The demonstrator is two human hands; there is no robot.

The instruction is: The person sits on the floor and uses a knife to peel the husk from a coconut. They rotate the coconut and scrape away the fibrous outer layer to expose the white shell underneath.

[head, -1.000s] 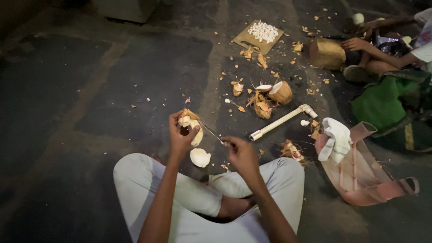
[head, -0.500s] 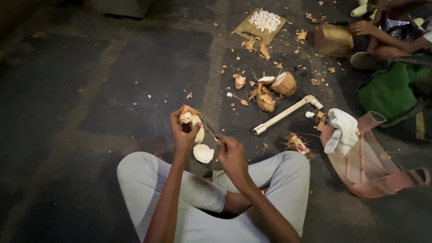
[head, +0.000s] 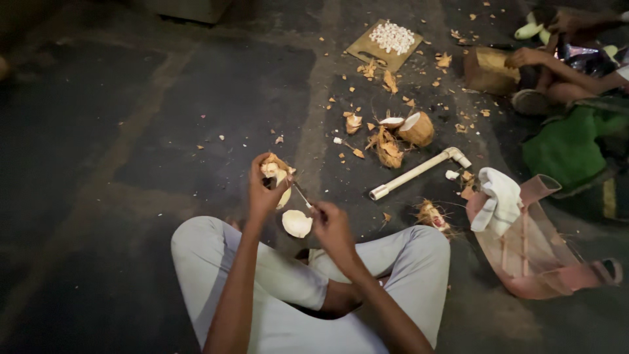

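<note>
Fingers of left hand clamp coconut piece; right hand grips knife.

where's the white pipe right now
In the head view the white pipe lies on the dark floor, right of the right hand, between the coconut husk pieces above it and the white cloth.

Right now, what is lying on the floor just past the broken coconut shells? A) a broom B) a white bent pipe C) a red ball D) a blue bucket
B: a white pipe with an elbow bend lies on the dark floor beside the coconut shells.
</note>
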